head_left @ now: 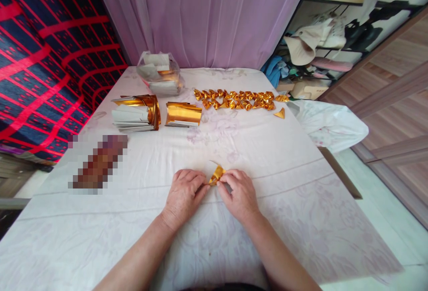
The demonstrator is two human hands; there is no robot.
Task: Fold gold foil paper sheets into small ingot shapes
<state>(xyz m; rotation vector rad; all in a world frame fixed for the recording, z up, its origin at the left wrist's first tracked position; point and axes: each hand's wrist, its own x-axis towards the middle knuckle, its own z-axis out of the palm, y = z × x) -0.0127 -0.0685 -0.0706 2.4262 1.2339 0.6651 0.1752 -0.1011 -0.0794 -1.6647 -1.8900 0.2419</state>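
Note:
A small piece of gold foil paper (218, 173), partly folded, with a pale tip pointing up, is between my two hands just above the table. My left hand (187, 193) pinches its left lower corner between thumb and fingers. On the other side my right hand (239, 193) grips the paper's right edge, thumb at the bottom. Farther back lie a short stack of gold paper sheets (183, 113) and a larger bundle of gold and white sheets (135, 115). Linked rows of folded gold pieces (234, 99) stretch along the back right, with a single folded gold triangle (280, 113) nearby.
A clear plastic bag (160, 75) of paper sheets stands at the table's back left. A blurred reddish-brown patch (100, 161) is on the left. A white bag (331, 124) hangs beyond the right edge. Shelves with shoes and a cap (301, 46) stand behind it.

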